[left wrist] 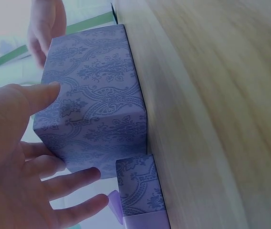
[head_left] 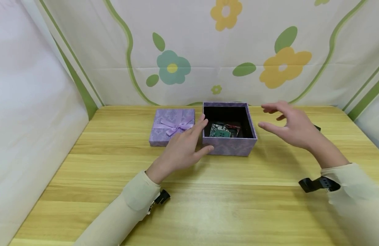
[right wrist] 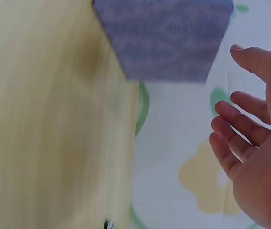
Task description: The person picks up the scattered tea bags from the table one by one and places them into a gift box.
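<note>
An uncovered purple patterned gift box [head_left: 229, 147] stands on the table, dark inside. In it lie a small green and floral packet [head_left: 220, 131] and something red and dark beside it. My left hand [head_left: 181, 148] is at the box's left front corner, fingers spread and thumb near the front wall; in the left wrist view the box [left wrist: 95, 81] is right by the thumb. To the right of the box, my right hand [head_left: 292, 126] hovers apart from it, fingers loosely bent and holding nothing. The box lid [head_left: 161, 131], with a lilac ribbon bow [head_left: 177, 127], lies to the left, partly behind my left hand.
The wooden table [head_left: 207, 205] ends at a white curtain [head_left: 201, 41] printed with flowers, which also hangs at both sides. A small black thing [head_left: 317, 127] shows on the table behind my right wrist. Each wrist wears a black camera strap.
</note>
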A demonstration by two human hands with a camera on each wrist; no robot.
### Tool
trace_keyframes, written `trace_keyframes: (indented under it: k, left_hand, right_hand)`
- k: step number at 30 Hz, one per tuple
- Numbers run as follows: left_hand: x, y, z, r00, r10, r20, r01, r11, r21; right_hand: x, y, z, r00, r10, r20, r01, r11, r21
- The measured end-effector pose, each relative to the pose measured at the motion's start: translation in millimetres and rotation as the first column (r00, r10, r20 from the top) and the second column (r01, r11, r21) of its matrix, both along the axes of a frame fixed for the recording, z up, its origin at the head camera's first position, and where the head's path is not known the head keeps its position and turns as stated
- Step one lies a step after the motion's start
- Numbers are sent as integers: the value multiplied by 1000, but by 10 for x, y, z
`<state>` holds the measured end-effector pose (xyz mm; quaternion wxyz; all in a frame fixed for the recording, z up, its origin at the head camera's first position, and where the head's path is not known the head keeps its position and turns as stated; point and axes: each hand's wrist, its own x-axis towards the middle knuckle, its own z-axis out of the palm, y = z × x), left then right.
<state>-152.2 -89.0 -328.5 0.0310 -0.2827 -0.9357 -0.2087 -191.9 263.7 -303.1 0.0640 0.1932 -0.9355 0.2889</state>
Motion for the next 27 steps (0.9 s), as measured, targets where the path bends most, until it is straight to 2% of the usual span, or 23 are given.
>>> trace_keyframes:
  k: [11, 18, 27]
  left_hand:
    - [-1, 2, -10, 1000, 4, 28, -4, 1000, 16]
    - [-9, 10, -5, 999, 9, 33, -10, 1000, 22]
    - [1, 6, -7, 1000, 6, 26, -7, 1000, 22]
  right_hand:
    - [-55, 744, -114, 983, -151, 108, 146, 988, 55]
    - [-105, 1077, -198, 968, -183, 171, 170, 982, 85]
    - [-210, 1303, -309, 948, -195, 252, 159, 975, 155]
